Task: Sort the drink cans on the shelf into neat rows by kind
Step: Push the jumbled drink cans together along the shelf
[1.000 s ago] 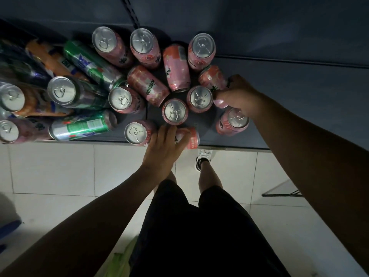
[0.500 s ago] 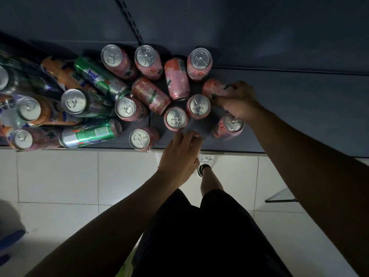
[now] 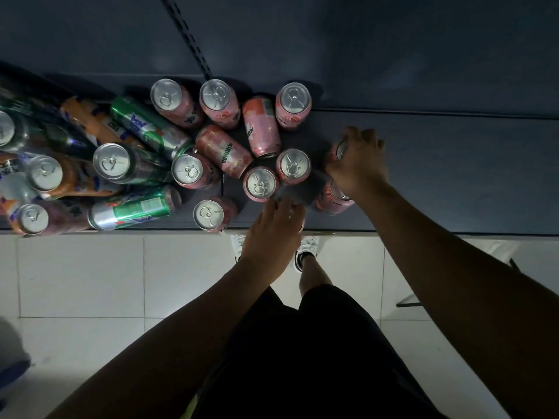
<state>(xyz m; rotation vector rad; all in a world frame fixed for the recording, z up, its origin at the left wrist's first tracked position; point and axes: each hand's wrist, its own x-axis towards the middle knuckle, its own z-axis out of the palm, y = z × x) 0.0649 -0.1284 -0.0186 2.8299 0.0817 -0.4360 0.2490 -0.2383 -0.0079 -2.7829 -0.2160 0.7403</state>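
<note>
**Head view**

- My right hand (image 3: 358,160) sits on top of the held pink can (image 3: 338,150), fingers curled round its rim. Only a sliver of the can shows past the knuckles. I judge a top grip suits here because the neighbouring cans crowd its sides.
- A second pink can (image 3: 331,201) stands just nearer me than that hand, partly under the wrist. It could get knocked on the way out.
- My left hand (image 3: 272,234) is at the front edge of the shelf (image 3: 453,176), fingers reaching forward over a front-edge can (image 3: 301,225). Only a reddish sliver of that can shows, so I cannot tell whether the hand grips it or just rests there.
- Between the two hands stand two upright pink cans (image 3: 292,166), almost touching each other.
- Left of the left hand, two pink cans lie on their sides (image 3: 223,151) and block any straight row (they need standing up first).
- Further left of that hand is a mixed heap of green cans (image 3: 145,125) and orange cans (image 3: 87,119), some lying and some upright.
- Sorting looks far from done.
</note>
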